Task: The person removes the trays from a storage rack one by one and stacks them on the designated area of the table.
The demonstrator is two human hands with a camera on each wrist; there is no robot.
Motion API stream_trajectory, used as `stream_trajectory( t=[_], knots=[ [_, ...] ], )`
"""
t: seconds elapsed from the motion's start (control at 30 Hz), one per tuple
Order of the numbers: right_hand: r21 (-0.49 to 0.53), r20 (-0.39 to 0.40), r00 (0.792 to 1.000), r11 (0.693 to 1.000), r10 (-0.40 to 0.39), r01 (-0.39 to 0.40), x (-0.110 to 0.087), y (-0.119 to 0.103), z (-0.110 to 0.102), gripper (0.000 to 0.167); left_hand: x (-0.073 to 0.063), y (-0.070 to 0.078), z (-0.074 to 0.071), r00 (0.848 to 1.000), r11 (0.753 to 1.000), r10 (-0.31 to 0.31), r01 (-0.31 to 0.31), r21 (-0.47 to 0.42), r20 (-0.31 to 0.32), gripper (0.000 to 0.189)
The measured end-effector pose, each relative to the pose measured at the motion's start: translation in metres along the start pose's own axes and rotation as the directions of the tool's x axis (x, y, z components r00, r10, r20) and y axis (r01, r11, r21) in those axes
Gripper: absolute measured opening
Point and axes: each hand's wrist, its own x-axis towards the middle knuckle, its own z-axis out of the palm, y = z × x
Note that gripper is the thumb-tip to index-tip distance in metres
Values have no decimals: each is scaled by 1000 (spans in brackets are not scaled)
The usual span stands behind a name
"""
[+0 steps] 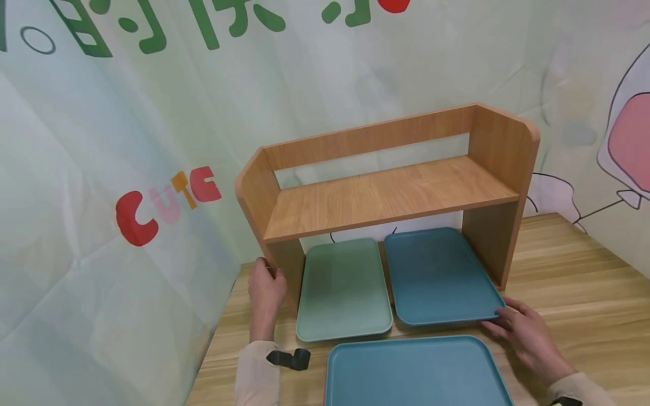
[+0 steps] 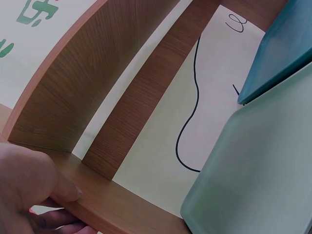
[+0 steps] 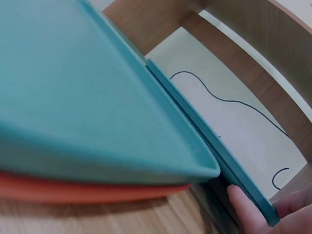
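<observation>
A two-tier wooden desk shelf [image 1: 396, 192] stands on the table. My left hand [image 1: 267, 287] grips the front edge of its left side panel, thumb on one face and fingers on the other in the left wrist view. Under the shelf board, a light green tray [image 1: 345, 287] lies on the left and a blue tray [image 1: 442, 276] on the right, side by side. With my right hand [image 1: 528, 335] I pinch the blue tray's front right corner. In the right wrist view that tray's rim [image 3: 214, 146] runs to my fingers [image 3: 246, 209].
Nearer me lies another blue tray [image 1: 416, 372], stacked on an orange-red tray [image 3: 87, 190]. A printed cloth [image 1: 178, 113] hangs behind the shelf and along the left. Wood-grain tabletop [image 1: 584, 282] extends to the right of the shelf.
</observation>
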Motion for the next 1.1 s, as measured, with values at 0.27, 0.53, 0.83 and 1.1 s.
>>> stream_trajectory(
  t=[0.27, 0.53, 0.83, 1.1],
  knots=[
    [117, 34, 999, 993, -16, 12, -3, -1, -1, 53, 1, 0, -1, 999, 1000, -26, 26, 0, 23, 25],
    [153, 50, 999, 988, -12, 4, -7, 0, -5, 44, 1, 1, 0, 999, 1000, -30, 30, -9, 31, 26],
    [211, 71, 997, 977, -43, 27, -10, 0, -9, 40, 1, 1, 1, 999, 999, -37, 38, -15, 34, 27],
    [320, 122, 981, 941, -152, 106, -14, -2, -13, 33, 1, -1, 1, 1000, 1000, -21, 22, -11, 20, 25]
  ],
)
